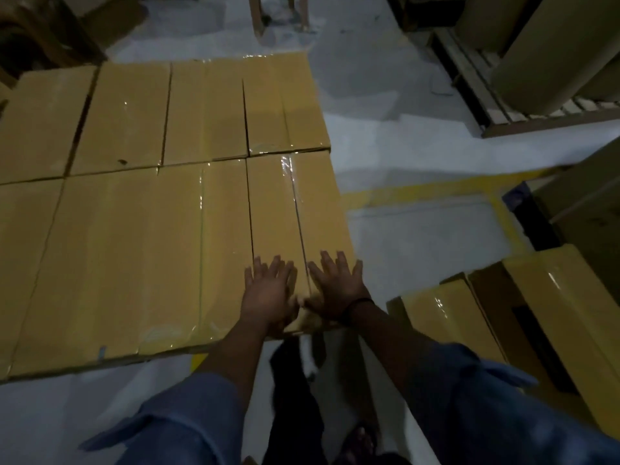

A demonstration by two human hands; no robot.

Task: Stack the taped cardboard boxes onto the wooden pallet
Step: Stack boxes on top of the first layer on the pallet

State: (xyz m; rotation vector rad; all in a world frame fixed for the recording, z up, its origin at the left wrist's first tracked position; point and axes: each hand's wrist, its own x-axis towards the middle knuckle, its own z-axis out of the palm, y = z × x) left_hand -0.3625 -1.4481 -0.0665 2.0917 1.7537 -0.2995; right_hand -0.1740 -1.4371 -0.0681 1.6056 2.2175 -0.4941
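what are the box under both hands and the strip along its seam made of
Box: apparently cardboard, matte tan, with folded flaps meeting at a seam. Strip: likely clear plastic packing tape, glossy, since it glints white.

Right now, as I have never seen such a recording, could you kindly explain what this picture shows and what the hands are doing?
There is no machine here: a person works with two bare hands. The single picture comes from a camera worn on the person's head, looking forward and down. The left hand and the right hand lie flat, fingers spread, on top of the nearest taped box. That box sits at the near right corner of a layer of boxes. Neither hand holds anything. The pallet under the layer is hidden. Further boxes stand to the right, beside the grey floor.
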